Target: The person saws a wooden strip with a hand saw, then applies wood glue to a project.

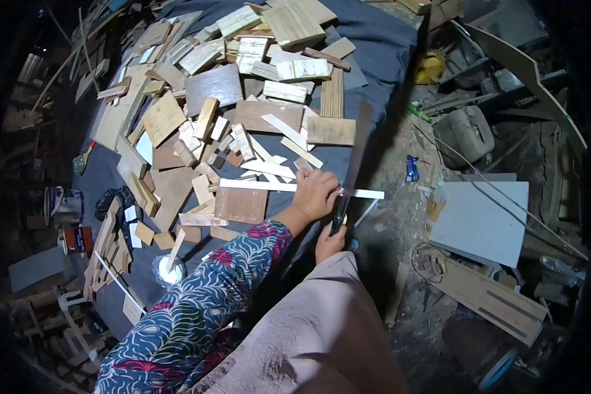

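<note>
My left hand [315, 195] is closed over a narrow white strip [255, 186] and presses it down near the edge of the cloth-covered surface. The strip's right end sticks out past that edge. Just below, my right hand [329, 244] grips a handsaw [357, 150] by its dark handle. Its blade points up and away from me and crosses the strip just right of my left hand. Whether the teeth have cut into the strip is too small to tell. A reddish-brown wood block [241, 205] lies under the strip, left of my left hand.
Wood offcuts [243, 59] are heaped over the dark cloth [381, 39]. At the near left stands a white container [169, 270] with a stick in it. On the floor to the right are a pale panel [482, 220], a grey jerrycan [465, 134] and a slotted board [489, 302].
</note>
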`<state>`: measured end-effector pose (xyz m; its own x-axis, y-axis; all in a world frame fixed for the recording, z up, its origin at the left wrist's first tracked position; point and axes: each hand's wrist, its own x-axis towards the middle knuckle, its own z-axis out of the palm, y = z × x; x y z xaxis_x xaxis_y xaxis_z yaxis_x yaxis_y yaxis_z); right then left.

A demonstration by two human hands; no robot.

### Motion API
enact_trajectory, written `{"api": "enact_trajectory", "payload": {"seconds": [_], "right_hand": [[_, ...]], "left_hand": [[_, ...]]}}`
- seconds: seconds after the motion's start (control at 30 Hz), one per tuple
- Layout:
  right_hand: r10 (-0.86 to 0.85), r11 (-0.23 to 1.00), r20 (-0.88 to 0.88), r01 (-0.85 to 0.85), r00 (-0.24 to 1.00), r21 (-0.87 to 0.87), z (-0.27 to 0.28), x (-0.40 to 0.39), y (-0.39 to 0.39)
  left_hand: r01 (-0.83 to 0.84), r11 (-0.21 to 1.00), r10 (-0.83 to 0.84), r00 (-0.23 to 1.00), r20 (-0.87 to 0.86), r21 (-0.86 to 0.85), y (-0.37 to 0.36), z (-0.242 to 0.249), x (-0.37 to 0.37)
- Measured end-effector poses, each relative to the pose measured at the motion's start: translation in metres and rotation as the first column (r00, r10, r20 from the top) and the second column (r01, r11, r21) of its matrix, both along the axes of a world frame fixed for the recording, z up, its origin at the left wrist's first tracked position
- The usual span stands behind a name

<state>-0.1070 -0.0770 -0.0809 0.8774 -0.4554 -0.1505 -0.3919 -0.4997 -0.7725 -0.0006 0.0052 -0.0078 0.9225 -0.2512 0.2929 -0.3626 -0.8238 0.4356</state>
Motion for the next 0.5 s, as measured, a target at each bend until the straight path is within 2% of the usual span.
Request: {"api": "enact_trajectory", "payload": {"seconds": [0.07,0.1,0.13,0.2,0.27,0.3,0.4,0.43,0.47,0.5], "right_hand": [[-0.051,0.998,0.064,0.054,0.997,-0.044,-0.021,-0.030,0.007],[-0.093,0.994,0.119,0.099,0.989,-0.045,-0.025,-0.044,0.007],[-0.059,0.998,-0.023,0.058,0.998,-0.014,-0.032,-0.052,0.001],[-0.052,0.997,0.262,0.036,0.964,0.064,-0.043,-0.036,-0.001],[0.028,0.999,0.099,-0.026,0.995,-0.030,-0.024,0.000,-0.004],[0.021,1.000,-0.007,-0.021,1.000,0.009,-0.020,0.008,-0.003],[-0.034,0.999,-0.005,0.034,0.999,-0.012,-0.020,-0.026,0.004],[-0.050,0.982,0.282,0.099,0.958,-0.163,-0.029,-0.043,0.005],[-0.050,0.966,0.066,0.065,0.997,-0.252,-0.038,-0.061,0.001],[-0.054,0.990,0.107,0.067,0.993,-0.128,-0.040,-0.057,0.000]], "left_hand": [[0.012,1.000,-0.011,0.998,-0.058,0.007,-0.002,0.005,-0.003],[-0.003,1.000,0.003,1.000,0.029,-0.009,-0.005,0.004,-0.003],[0.015,1.000,-0.015,1.000,0.008,0.005,-0.003,0.003,-0.003],[0.012,1.000,-0.014,0.998,-0.053,-0.022,-0.003,0.005,-0.003],[0.011,1.000,-0.011,1.000,-0.012,-0.011,-0.003,0.001,-0.003],[0.008,1.000,-0.008,1.000,-0.013,-0.005,-0.003,0.004,-0.003],[0.010,1.000,-0.011,0.999,-0.047,-0.001,-0.003,0.006,-0.004],[0.017,1.000,-0.017,1.000,-0.025,0.002,-0.004,0.003,-0.005],[0.016,1.000,-0.016,1.000,0.000,0.007,-0.003,0.001,-0.003],[0.020,1.000,-0.020,0.999,-0.025,0.013,-0.002,0.003,-0.003]]}}
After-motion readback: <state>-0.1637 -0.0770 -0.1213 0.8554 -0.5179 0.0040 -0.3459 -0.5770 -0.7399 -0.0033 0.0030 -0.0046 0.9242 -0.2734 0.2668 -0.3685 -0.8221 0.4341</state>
